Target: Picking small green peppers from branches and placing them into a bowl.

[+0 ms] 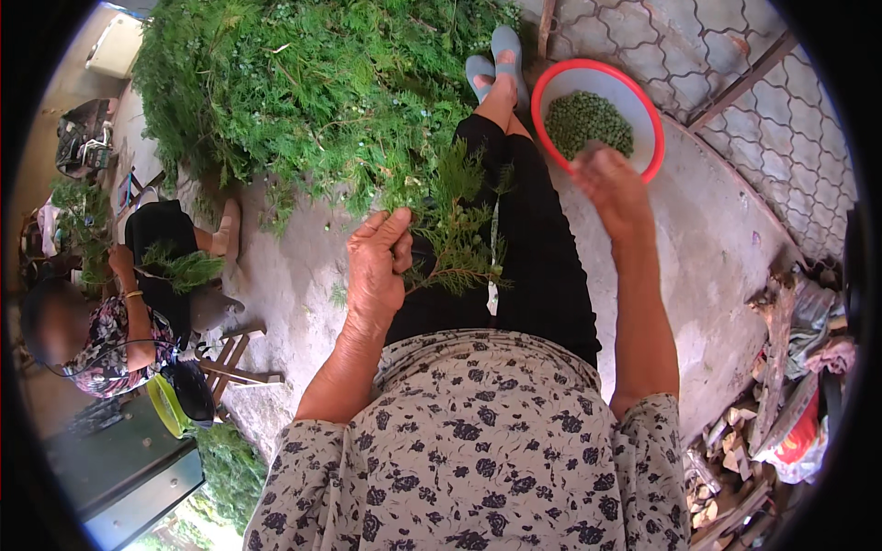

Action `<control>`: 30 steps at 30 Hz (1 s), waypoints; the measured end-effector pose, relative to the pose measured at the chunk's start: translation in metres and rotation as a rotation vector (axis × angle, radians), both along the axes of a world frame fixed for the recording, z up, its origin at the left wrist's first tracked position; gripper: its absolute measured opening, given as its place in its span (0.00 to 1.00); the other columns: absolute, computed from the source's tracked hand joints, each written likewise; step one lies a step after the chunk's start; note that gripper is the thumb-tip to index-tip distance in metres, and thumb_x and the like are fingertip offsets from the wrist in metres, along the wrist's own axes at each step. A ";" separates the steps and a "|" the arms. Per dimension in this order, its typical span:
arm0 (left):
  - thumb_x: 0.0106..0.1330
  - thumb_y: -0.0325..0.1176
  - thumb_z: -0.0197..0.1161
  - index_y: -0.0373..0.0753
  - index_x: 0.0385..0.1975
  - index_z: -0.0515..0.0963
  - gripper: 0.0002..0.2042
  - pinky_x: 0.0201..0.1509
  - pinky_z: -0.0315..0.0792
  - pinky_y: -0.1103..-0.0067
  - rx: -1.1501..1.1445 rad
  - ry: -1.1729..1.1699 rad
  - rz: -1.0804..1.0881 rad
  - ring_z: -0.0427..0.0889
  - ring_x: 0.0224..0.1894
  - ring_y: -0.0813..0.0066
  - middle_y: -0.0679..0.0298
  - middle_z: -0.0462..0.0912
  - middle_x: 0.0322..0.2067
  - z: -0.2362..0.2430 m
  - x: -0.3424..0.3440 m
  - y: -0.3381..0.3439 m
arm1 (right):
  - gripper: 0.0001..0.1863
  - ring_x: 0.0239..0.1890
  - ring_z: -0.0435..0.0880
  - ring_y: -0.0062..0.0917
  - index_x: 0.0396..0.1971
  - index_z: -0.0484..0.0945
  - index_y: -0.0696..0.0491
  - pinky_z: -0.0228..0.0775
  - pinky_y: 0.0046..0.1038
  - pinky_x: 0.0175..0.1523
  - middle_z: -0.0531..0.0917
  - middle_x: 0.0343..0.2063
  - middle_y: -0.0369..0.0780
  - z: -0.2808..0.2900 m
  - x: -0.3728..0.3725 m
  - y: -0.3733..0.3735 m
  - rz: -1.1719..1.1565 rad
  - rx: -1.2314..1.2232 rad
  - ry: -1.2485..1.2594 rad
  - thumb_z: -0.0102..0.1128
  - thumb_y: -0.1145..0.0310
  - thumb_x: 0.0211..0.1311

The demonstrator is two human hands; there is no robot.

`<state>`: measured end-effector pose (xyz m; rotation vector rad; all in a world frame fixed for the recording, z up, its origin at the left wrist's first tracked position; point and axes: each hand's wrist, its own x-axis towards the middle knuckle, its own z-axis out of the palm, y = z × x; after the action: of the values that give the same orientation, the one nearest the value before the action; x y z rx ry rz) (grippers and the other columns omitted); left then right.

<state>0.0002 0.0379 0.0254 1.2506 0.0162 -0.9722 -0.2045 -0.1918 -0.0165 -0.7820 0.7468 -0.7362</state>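
My left hand (378,257) is closed in a pinch on a green conifer sprig (452,234), whose flat feathery leaves spread over my thighs. Over the near edge of a white basin with a red rim (650,138) hovers my right hand (617,188). Its fingers are smeared by motion, so I cannot tell if they hold anything. Inside the basin lies a heap of small green cones or berries (588,121). Ahead of my left hand is a large pile of cut conifer branches (303,101), reaching up to my feet.
At the left a seated person (129,331) in a flowered top handles a green sprig (184,268). A wooden stool (230,367) stands beside them. Split firewood and bags (781,395) lie at the lower right. Beyond the basin runs wavy paving (763,119).
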 end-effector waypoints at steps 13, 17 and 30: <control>0.58 0.30 0.62 0.39 0.24 0.74 0.05 0.18 0.56 0.86 0.167 -0.194 -0.100 0.62 0.15 0.84 0.70 0.68 0.13 -0.012 0.005 0.010 | 0.15 0.26 0.78 0.16 0.44 0.70 0.57 0.67 0.19 0.28 0.80 0.26 0.36 -0.021 0.015 0.112 0.796 -0.253 0.508 0.54 0.69 0.57; 0.57 0.29 0.62 0.34 0.29 0.79 0.05 0.19 0.59 0.87 0.172 -0.236 -0.253 0.65 0.15 0.84 0.69 0.72 0.14 -0.018 0.006 0.016 | 0.18 0.24 0.76 0.16 0.45 0.70 0.58 0.67 0.18 0.28 0.80 0.26 0.38 -0.025 0.022 0.123 0.633 -0.234 0.477 0.57 0.74 0.53; 0.54 0.31 0.66 0.35 0.36 0.79 0.11 0.25 0.66 0.88 0.122 -0.416 -0.534 0.71 0.23 0.88 0.70 0.79 0.24 0.009 -0.034 -0.002 | 0.21 0.25 0.77 0.20 0.47 0.67 0.61 0.69 0.20 0.30 0.77 0.27 0.40 0.030 0.038 0.117 0.352 -0.006 0.085 0.59 0.73 0.53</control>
<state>-0.0337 0.0362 0.0342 1.5910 -0.6190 -1.1536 -0.1664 -0.0747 0.0137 -0.9252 0.6602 -0.3899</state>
